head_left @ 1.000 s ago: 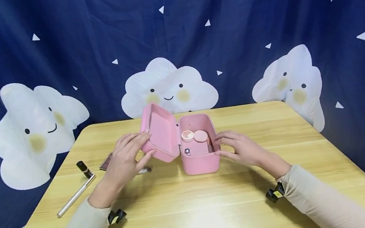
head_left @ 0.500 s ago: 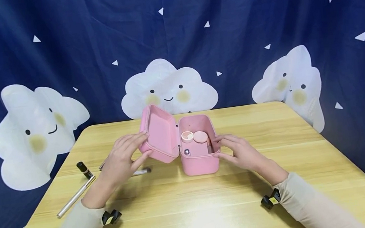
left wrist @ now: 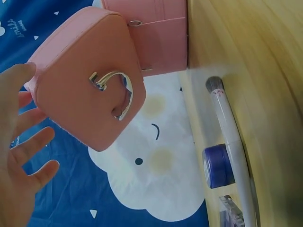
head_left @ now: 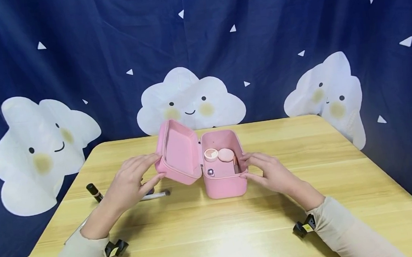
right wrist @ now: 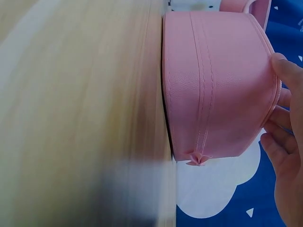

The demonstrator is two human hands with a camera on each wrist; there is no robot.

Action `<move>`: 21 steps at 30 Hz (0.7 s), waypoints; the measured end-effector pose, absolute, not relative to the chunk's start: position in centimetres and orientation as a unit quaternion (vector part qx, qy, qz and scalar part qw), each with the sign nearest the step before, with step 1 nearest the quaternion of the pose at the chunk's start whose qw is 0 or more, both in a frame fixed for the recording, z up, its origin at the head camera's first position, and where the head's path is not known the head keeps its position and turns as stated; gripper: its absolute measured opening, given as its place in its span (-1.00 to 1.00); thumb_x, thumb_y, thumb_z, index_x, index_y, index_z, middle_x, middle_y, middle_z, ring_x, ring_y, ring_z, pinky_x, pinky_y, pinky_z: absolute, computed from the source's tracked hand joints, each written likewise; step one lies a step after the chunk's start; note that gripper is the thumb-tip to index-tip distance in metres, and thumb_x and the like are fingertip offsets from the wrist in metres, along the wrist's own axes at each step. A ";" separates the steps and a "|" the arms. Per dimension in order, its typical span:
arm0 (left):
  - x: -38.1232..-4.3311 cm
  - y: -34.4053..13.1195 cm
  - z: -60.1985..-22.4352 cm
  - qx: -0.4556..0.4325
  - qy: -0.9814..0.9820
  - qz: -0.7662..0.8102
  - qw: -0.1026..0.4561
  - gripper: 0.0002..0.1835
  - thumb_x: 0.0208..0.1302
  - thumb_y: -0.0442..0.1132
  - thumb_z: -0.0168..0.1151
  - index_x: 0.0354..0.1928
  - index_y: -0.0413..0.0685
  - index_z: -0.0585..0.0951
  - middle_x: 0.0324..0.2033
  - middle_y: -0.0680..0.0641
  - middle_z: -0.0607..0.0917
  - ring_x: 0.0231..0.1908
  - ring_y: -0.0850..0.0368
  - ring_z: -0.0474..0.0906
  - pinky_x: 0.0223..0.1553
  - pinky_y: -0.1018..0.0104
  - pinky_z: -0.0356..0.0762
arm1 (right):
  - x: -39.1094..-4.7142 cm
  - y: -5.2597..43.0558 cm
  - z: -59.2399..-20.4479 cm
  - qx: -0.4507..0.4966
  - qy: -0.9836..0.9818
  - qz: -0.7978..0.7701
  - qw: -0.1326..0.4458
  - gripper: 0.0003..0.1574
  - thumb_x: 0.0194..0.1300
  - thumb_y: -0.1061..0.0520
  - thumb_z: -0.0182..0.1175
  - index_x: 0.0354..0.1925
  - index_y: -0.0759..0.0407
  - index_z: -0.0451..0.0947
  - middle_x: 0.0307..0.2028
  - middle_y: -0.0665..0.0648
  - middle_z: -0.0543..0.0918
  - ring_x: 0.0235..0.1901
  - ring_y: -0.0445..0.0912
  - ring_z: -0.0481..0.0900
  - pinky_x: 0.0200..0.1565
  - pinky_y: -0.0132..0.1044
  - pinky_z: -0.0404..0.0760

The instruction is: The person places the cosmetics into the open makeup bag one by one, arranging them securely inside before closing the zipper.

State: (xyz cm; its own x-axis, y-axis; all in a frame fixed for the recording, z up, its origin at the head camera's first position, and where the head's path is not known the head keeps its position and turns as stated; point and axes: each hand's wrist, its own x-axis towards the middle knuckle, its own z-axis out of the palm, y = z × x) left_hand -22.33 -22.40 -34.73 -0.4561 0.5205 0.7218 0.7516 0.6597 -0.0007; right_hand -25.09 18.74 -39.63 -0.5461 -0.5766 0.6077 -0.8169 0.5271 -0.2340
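A pink makeup case (head_left: 226,187) stands on the table with its lid (head_left: 181,147) swung out to the left. My left hand (head_left: 131,183) holds the lid's outer edge, thumb on the near rim. In the left wrist view, the lid's metal handle (left wrist: 120,82) faces the camera. My right hand (head_left: 273,171) grips the case's right wall, its thumb (right wrist: 284,66) outside the rim and its other fingers over the edge. Inside lie a round multi-coloured compact (head_left: 211,155), a pink round item (head_left: 225,155), a small silver-topped item (head_left: 210,172) and a slim dark tube (head_left: 236,165).
Left of the case lie a makeup brush (left wrist: 229,123), a blue jar (left wrist: 218,165) and a clear-edged palette (left wrist: 231,213). A black tube (head_left: 94,192) is farther left, with a silver pen-like stick (head_left: 75,231) partly behind my left forearm. A blue cloud-print curtain (head_left: 197,34) hangs behind the table.
My left hand has moved left and slightly down, and the lid has tipped a little farther open with it. My right hand has shifted slightly left along the case rim.
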 end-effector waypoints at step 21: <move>-22.5 -19.7 -35.2 -0.305 -0.853 -0.217 0.363 -0.30 0.37 0.30 -0.01 0.22 -0.15 0.52 0.03 -0.20 0.64 0.03 -0.16 0.55 0.07 -0.10 0.47 | -24.6 18.5 -39.9 0.415 -0.836 0.254 0.253 -0.69 0.30 -0.07 0.30 -0.17 0.13 0.63 0.03 0.16 0.64 0.14 0.05 0.54 0.17 -0.02 0.50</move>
